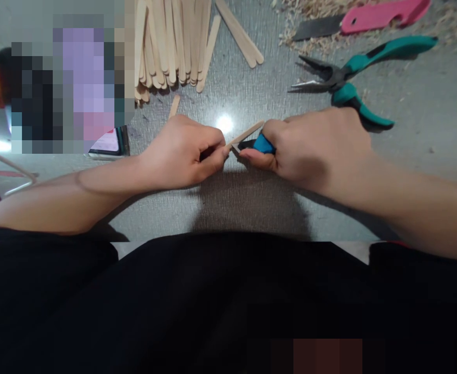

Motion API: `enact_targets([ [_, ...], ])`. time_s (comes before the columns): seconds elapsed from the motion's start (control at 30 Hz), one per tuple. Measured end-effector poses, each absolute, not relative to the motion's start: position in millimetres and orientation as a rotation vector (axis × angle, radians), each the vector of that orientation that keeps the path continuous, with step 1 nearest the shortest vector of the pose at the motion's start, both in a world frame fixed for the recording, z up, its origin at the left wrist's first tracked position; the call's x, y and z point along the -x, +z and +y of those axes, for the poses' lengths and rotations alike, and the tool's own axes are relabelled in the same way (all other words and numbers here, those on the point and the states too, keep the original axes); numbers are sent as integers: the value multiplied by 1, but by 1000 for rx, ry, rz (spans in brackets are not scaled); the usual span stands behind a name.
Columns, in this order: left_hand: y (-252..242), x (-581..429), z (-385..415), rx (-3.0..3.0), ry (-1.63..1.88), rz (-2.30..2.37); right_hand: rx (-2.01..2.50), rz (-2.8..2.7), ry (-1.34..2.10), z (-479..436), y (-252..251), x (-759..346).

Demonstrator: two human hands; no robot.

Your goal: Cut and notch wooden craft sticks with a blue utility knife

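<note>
1. Wooden stick (248, 131), in the head view: it sits between the two hands above the grey table (154, 210), slanting up and to the right, with its rounded-looking far end just beside the right hand's knuckles.
2. The left hand (189, 150) pinches the stick's near end between thumb and curled fingers. How much of it lies inside the grip is hidden; I cannot tell whether the stick piece (174, 105) showing behind that hand belongs to it.
3. The right hand (310, 148) is closed around a blue-handled tool (264, 144), its dark tip at the stick, close to the left fingertips. Whether the tip bites into the wood is too small to tell.
4. Handling, as I judge it: very light, thin and fairly stiff, dry rather than slippery, likely to split or snap if bent across its width.
5. Best hold: a firm pinch on the flat faces close to the tool, fingertips kept behind the edge; a grip far back would let the stick flex.
6. Beyond the hands lie a pile of sticks (173, 41), teal-handled pliers (339, 83) and a pink knife (384, 15) among wood shavings (310, 13).
</note>
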State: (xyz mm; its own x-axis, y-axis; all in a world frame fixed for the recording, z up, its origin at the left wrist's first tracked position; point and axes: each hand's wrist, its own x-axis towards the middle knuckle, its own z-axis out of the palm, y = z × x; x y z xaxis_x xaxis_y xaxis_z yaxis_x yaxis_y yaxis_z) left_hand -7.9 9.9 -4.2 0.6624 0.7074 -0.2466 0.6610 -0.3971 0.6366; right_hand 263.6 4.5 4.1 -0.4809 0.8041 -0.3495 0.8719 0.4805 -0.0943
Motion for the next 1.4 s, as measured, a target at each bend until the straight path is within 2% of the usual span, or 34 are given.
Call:
enact_targets([
  [0.17, 5, 5, 12, -2050, 44, 1059, -1400, 2431, -442, 12, 5, -269],
  [0.37, 11, 2, 14, -2021, -34, 1102, -1309, 2393, -294, 14, 4, -268],
  [0.9, 9, 3, 13, -2045, -54, 1098, -1328, 2467, -373, 8, 4, -269],
  [1.4, -2, 5, 14, -2050, 52, 1049, -1386, 2606, -434, 8, -6, -272],
])
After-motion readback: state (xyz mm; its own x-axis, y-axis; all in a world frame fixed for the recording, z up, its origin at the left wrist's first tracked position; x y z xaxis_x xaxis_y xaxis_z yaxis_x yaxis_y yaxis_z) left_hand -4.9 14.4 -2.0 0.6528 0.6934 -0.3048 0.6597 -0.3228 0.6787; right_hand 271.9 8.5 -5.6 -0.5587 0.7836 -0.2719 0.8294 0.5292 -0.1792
